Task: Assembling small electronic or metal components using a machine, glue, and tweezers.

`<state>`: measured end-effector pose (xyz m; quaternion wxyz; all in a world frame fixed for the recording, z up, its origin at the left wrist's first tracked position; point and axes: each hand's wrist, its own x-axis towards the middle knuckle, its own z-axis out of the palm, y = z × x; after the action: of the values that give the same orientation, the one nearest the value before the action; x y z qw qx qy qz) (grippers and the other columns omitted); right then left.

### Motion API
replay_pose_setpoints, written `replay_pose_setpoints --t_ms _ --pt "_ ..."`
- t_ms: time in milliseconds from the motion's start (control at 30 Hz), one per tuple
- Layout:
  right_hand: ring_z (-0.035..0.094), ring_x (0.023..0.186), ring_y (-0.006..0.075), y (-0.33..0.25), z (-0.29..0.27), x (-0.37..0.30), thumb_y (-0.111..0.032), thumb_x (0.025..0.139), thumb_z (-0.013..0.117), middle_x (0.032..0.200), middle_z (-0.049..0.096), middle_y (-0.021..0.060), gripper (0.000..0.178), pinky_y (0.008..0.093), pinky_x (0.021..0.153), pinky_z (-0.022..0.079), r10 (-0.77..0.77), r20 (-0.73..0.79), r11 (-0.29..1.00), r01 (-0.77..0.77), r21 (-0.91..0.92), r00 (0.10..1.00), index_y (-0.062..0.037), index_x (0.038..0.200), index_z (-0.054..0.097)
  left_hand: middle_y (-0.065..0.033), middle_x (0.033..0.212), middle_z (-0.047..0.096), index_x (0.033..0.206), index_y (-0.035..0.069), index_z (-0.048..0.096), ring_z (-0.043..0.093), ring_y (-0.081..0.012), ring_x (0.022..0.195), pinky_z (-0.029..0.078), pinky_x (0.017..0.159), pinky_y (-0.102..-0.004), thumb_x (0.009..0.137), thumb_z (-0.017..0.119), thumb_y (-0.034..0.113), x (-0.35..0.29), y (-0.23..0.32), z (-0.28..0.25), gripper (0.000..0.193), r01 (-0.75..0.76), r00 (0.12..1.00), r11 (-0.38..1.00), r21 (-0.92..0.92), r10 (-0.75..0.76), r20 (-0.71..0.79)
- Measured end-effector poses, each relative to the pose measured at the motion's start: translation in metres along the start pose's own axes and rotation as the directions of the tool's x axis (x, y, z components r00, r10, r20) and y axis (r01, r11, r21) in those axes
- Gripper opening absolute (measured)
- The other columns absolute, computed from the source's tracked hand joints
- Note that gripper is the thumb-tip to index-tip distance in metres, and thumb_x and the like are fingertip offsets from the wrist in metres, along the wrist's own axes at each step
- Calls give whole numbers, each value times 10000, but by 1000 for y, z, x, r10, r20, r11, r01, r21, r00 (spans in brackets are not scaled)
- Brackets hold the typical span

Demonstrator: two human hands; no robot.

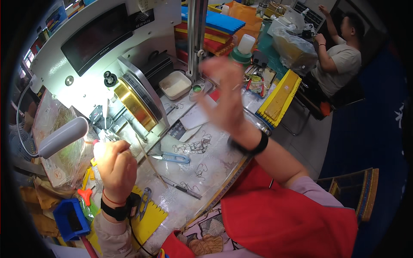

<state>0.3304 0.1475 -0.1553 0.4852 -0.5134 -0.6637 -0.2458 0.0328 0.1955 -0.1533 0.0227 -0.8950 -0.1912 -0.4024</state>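
Note:
My left hand [117, 165] is closed beside the lamp, in front of a white machine [51, 81] with a dark screen. Bright light washes out its fingertips, so what they hold cannot be made out. To its upper right is a gold-rimmed wheel [137, 103] on the machine. Raised over the far side of the table, my right hand [226, 96] is smeared by motion, and its fingers cannot be read. Between the hands lie blue-handled snips [175, 158], a tangle of dark fishhooks [200, 144] and a thin metal strip [177, 187].
A grey lamp [64, 136] arches in from the left. A blue bin [71, 219] and a yellow toothed board [150, 217] sit near my left forearm. Beyond my right hand are a white dish [175, 84] and yellow toothed boards [279, 99]. A person [340, 56] sits at the back right.

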Motion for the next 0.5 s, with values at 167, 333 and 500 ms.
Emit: replay_pose_setpoints --t_ms 167,333,500 --pt "416 1262 369 136 -8 22 -355 808 772 1301 489 249 651 428 1041 355 498 -385 835 -549 -28 777 21 1279 528 -123 888 599 784 -3 549 563 -299 761 453 656 -379 646 645 -81 0 5 6 186 -82 995 996 -44 84 60" --pt "605 976 284 128 -15 24 -424 844 732 1095 634 161 456 392 875 489 94 -317 851 -241 -466 944 -4 1020 702 -121 902 602 797 9 571 571 -275 729 455 663 -362 658 659 -93 -2 0 5 193 -55 998 996 -67 56 8" --pt "571 925 214 -31 -2 36 -216 890 681 1051 618 127 339 312 819 472 165 -307 712 102 695 937 49 1088 609 -69 922 570 849 42 649 556 -208 720 407 625 -335 611 710 -42 -7 0 4 260 -69 985 992 108 85 -153"
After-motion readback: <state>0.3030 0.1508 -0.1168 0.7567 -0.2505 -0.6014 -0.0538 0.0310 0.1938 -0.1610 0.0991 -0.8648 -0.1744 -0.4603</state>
